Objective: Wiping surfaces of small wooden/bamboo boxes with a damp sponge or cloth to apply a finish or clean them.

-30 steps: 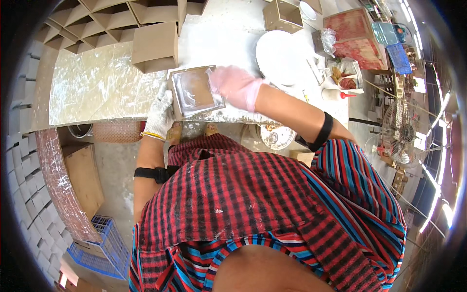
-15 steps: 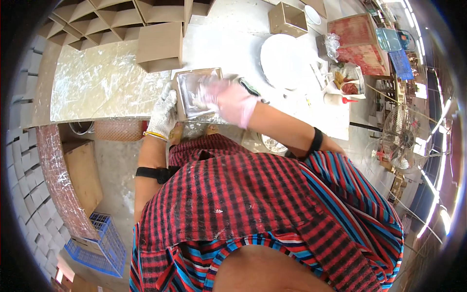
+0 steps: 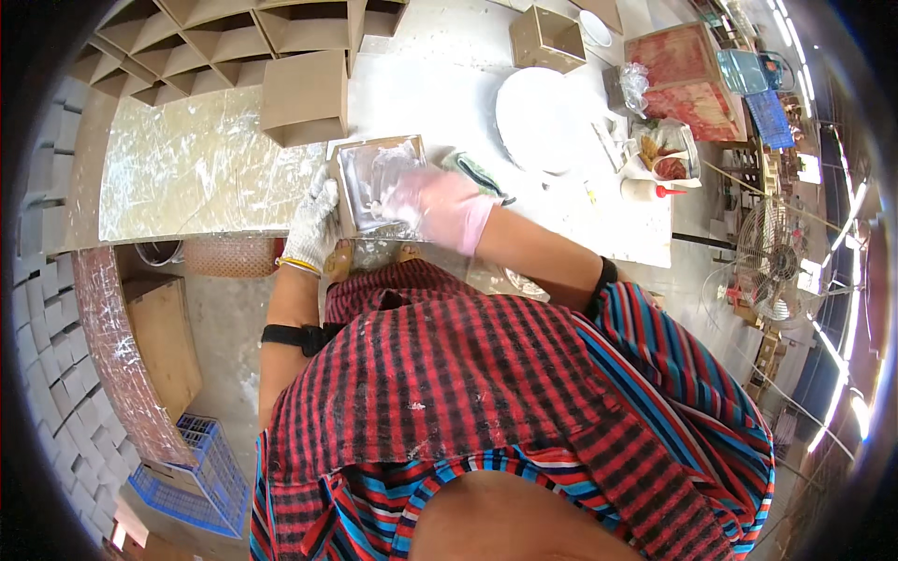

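A small open cardboard box [image 3: 354, 192] lies at the table's near edge, its inside smeared with white paste. My left hand [image 3: 314, 220], in a white knit glove, grips the box's left wall with its fingers closed. Over the right part of the box is my right hand [image 3: 440, 208] in a thin pink glove. Motion smears its fingers, and whether anything is in them cannot be made out. A dark green and white crumpled cloth [image 3: 475, 173] lies just beyond the right hand.
Stacked open cardboard boxes [image 3: 220, 42] fill the far left, with a single box [image 3: 304, 98] in front. A white round board [image 3: 544, 122] lies to the right, near a white bottle with a red nozzle [image 3: 645, 191]. Blue crates [image 3: 210, 481] stand on the floor at left.
My right hand has shifted slightly down and toward me over the box, uncovering more of its pasted inside and the cloth. The left hand keeps its hold.
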